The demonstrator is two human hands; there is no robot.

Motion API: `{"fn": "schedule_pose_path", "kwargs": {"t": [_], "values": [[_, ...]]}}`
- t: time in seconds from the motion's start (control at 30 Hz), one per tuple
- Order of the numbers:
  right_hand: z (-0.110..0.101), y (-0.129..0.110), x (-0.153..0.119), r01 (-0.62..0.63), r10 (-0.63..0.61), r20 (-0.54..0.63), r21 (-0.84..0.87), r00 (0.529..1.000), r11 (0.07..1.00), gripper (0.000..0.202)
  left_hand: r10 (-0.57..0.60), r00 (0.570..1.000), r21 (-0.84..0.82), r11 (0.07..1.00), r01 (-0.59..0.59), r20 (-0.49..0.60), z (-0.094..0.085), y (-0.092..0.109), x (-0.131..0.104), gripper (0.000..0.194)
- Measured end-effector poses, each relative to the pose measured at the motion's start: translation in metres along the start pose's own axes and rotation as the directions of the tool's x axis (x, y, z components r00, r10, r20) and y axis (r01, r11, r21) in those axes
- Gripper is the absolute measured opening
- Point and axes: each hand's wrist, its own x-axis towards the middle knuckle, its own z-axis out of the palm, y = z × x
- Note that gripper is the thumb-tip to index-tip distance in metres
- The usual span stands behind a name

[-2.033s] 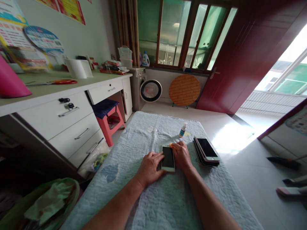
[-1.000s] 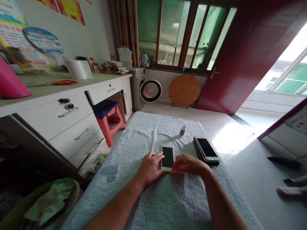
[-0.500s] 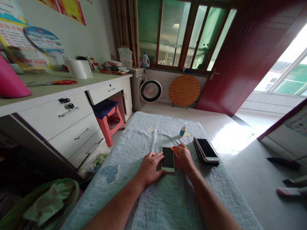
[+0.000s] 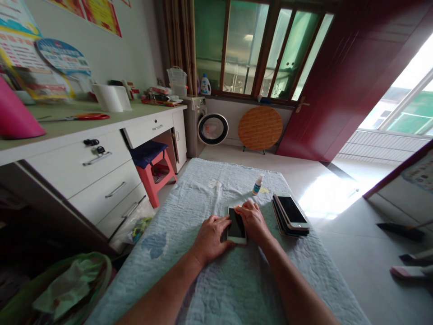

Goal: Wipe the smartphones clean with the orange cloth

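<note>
A white smartphone [image 4: 237,228] with a dark screen lies face up on the blue quilted cover. My left hand [image 4: 212,237] grips it along its left side, fingertips on the edge of the screen and thumb near the bottom corner. At the phone's top end, my right hand [image 4: 253,219] pinches a small orange piece [image 4: 237,208] against the glass. Most of that piece is hidden by the fingers, so I cannot tell its material. Beyond the hands stands a small spray bottle [image 4: 257,185] with a white top. To the right, several phones [image 4: 291,213] lie stacked.
The cover [image 4: 216,174] drapes a table-like surface. Along the left runs a white desk [image 4: 84,155] with drawers, a pink stool [image 4: 157,174] beside it. A green basket [image 4: 107,271] is at lower left. Farther back are a washing machine [image 4: 194,126] and a round wooden tabletop [image 4: 260,127].
My right hand has moved left and slightly up across the top of the phone's screen with the orange piece. My left hand and the phone have stayed in place.
</note>
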Motion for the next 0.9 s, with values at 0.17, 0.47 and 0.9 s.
{"fn": "schedule_pose_path", "kwargs": {"t": [0.17,0.47,0.9], "values": [[-0.004,-0.005,-0.003,0.064,-0.074,0.099,0.103,0.992,0.993,0.027,0.037,0.999,-0.022,0.999,-0.037,0.000,-0.001,0.001,0.000,0.059],[-0.019,-0.016,-0.012,0.063,-0.121,0.245,0.234,0.962,0.970,0.030,-0.001,1.000,0.012,1.000,0.001,0.003,0.002,-0.003,-0.001,0.069],[-0.037,-0.037,-0.016,0.121,-0.221,0.385,0.265,0.896,0.956,0.023,-0.012,1.000,0.013,1.000,0.012,0.007,0.002,-0.003,-0.001,0.056]]}}
